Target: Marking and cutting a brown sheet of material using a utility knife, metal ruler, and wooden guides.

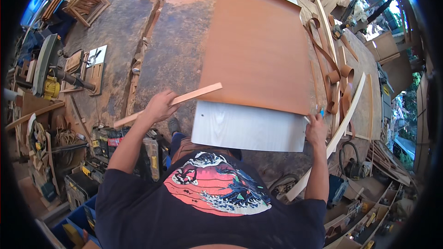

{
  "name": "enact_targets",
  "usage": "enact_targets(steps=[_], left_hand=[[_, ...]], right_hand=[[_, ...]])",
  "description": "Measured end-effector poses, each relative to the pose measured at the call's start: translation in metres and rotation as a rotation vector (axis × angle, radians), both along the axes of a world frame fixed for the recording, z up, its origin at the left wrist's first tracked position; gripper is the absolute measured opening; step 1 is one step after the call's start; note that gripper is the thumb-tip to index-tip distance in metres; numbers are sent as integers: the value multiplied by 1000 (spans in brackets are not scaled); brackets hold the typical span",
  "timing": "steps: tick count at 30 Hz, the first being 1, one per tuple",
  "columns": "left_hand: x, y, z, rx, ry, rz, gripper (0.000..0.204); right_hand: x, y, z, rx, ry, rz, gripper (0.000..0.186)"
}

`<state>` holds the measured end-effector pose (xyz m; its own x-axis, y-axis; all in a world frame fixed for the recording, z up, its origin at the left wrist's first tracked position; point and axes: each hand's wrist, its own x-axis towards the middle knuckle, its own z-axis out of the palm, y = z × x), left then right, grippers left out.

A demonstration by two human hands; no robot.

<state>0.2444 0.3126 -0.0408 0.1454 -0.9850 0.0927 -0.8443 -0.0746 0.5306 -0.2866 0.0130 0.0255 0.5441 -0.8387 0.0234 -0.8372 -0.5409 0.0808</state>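
1. The brown sheet (258, 46) is the largest thing; it lies in front of the person, above the white board, which probably gives it a flat support.
2. The white board (249, 129) shows beyond the near edge of the sheet, so this edge is easy to reach, I think.
3. Curled brown strips (333, 78) lie to the right, beside the sheet, perhaps to leave its surface free.
4. The wooden strip (203, 92) is held slantwise, its far end over the sheet's near left corner.
5. The left hand (160, 106) grasps this strip near its middle, maybe for balance.
6. The right hand (316, 130), at the near right corner, appears closed around a slim blue-ended tool (322, 111); whether it also presses the sheet, I cannot tell.
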Motion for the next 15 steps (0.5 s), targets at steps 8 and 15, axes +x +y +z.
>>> enact_targets(steps=[8,15], left_hand=[[122,78,-18,23,345,444,25],[152,36,33,-11,170,314,20]], right_hand=[[191,54,36,-108,-339,50,39],[404,127,59,178,-582,352,22]])
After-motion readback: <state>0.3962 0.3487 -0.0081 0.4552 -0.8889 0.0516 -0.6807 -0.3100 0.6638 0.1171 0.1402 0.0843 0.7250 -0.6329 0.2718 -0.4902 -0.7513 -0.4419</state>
